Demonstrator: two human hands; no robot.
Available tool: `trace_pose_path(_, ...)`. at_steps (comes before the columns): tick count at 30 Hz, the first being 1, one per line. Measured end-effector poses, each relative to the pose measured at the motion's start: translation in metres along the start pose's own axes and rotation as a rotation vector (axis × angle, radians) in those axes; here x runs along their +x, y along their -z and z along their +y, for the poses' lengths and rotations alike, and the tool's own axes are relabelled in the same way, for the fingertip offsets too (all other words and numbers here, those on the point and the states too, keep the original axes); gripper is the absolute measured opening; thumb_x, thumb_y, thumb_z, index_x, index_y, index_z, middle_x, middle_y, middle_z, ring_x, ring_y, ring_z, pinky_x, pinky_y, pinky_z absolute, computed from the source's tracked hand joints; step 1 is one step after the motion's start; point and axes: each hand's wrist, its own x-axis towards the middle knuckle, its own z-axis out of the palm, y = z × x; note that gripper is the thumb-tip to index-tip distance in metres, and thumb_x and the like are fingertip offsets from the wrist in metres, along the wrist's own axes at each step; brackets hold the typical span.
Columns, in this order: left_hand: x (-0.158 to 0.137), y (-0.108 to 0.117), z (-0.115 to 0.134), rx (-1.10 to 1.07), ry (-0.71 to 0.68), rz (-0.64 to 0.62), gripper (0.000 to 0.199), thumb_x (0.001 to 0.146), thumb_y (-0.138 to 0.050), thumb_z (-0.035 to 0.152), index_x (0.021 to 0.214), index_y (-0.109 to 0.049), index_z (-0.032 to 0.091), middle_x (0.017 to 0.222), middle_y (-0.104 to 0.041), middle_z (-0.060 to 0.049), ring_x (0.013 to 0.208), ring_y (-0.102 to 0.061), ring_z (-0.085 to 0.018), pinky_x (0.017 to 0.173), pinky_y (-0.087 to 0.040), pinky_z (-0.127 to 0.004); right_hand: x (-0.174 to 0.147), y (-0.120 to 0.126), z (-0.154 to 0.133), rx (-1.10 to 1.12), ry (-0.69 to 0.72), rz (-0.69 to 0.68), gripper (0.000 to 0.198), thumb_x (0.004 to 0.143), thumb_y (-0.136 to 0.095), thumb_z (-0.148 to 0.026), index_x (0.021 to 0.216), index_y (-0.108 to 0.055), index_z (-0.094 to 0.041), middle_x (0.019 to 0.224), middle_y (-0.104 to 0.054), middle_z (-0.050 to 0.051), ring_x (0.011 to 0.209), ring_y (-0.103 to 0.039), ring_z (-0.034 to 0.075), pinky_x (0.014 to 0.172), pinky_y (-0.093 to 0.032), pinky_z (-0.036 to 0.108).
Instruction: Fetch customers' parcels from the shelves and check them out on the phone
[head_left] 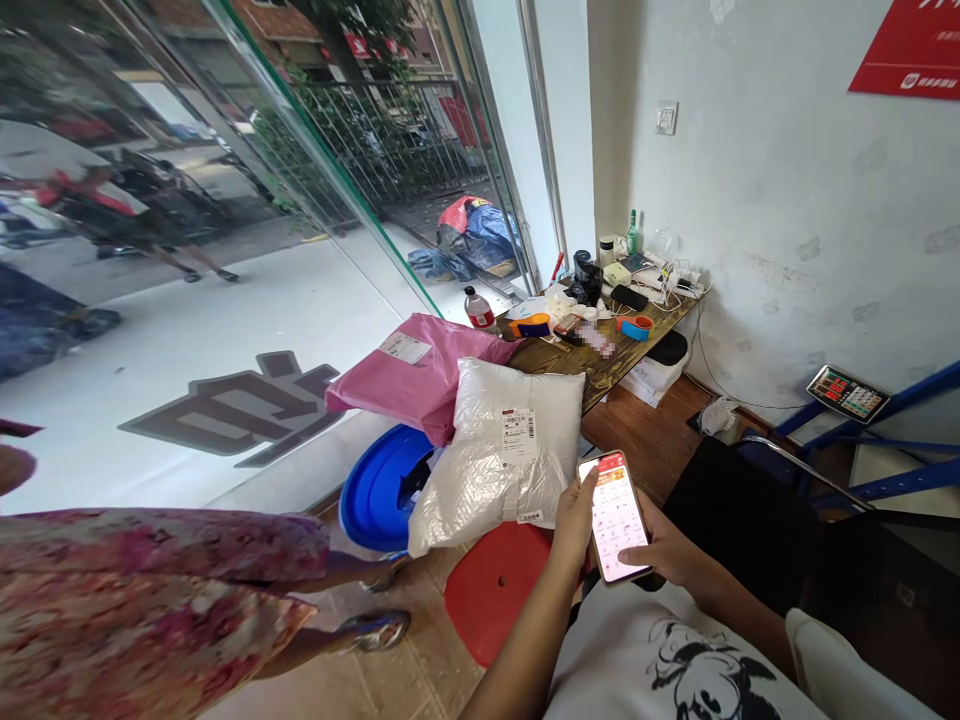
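Observation:
A smartphone (618,515) with a lit screen of red icons on white is held upright between both hands. My left hand (574,522) is closed around its left edge, the thumb near the top of the screen. At the right edge my right hand (664,545) grips it too, with the thumb over the lower part of the screen. Just beyond the phone lies a white plastic parcel (491,480) with a printed label (517,436). A pink parcel (427,375), also labelled, sits behind it, partly covered by the white one.
A wooden table (611,375) bears a bottle (480,311), tape rolls (636,327), cables and clutter. A blue bin (367,500) and red stool (495,590) stand below the parcels. At left is a person in a flowered garment (150,610). A scale display (847,393) is at right.

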Motion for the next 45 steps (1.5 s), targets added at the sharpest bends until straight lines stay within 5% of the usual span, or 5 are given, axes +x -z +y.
trace_pose_path(6,-0.009,0.012,-0.015,-0.133,0.04,-0.206,0.066,0.062,-0.084,0.064,0.105,-0.07,0.016,0.1,-0.077,-0.011,0.095,-0.07,-0.029,0.085,-0.054,-0.038,-0.001,0.0,0.001,0.079,-0.037,0.081,0.078,0.066,-0.094,-0.04,0.135,-0.059,-0.029,0.128,-0.072,0.009,0.112,-0.069,0.03,0.097,-0.053,0.046)
trace_pose_path(12,-0.03,0.029,-0.029,-0.325,0.259,-0.537,0.087,0.073,-0.076,0.029,0.153,-0.041,0.032,0.139,-0.066,-0.009,0.122,-0.064,-0.03,0.099,-0.054,-0.043,0.006,-0.003,0.012,0.118,0.045,0.371,0.053,0.076,-0.08,-0.068,0.106,-0.069,-0.025,0.107,-0.078,0.007,0.101,-0.071,0.029,0.091,-0.056,0.043)
trace_pose_path(23,-0.027,0.048,-0.014,-0.106,0.309,-0.665,0.129,0.054,-0.07,0.007,0.163,-0.014,0.045,0.152,-0.054,-0.007,0.107,-0.067,-0.03,0.064,-0.059,-0.027,0.006,-0.009,0.0,-0.182,0.135,0.298,0.07,0.083,-0.06,-0.085,0.118,-0.067,-0.025,0.118,-0.071,0.012,0.11,-0.065,0.033,0.093,-0.056,0.051)
trace_pose_path(36,-0.027,0.044,-0.012,-0.104,0.256,-0.526,0.111,0.066,-0.07,0.022,0.164,-0.021,0.041,0.148,-0.058,-0.012,0.09,-0.071,-0.027,0.049,-0.057,-0.024,0.004,-0.013,-0.013,-0.261,0.094,0.166,0.051,0.074,-0.076,-0.028,0.12,-0.054,-0.027,0.109,-0.068,0.004,0.099,-0.063,0.026,0.085,-0.054,0.04)
trace_pose_path(45,-0.026,0.051,-0.01,-0.048,0.244,-0.543,0.118,0.055,-0.065,0.017,0.163,-0.025,0.038,0.14,-0.063,-0.012,0.09,-0.071,-0.029,0.047,-0.06,-0.027,0.003,-0.013,-0.017,-0.269,0.087,0.067,0.059,0.07,-0.072,-0.02,0.125,-0.053,-0.027,0.117,-0.067,0.005,0.104,-0.063,0.027,0.091,-0.052,0.045)
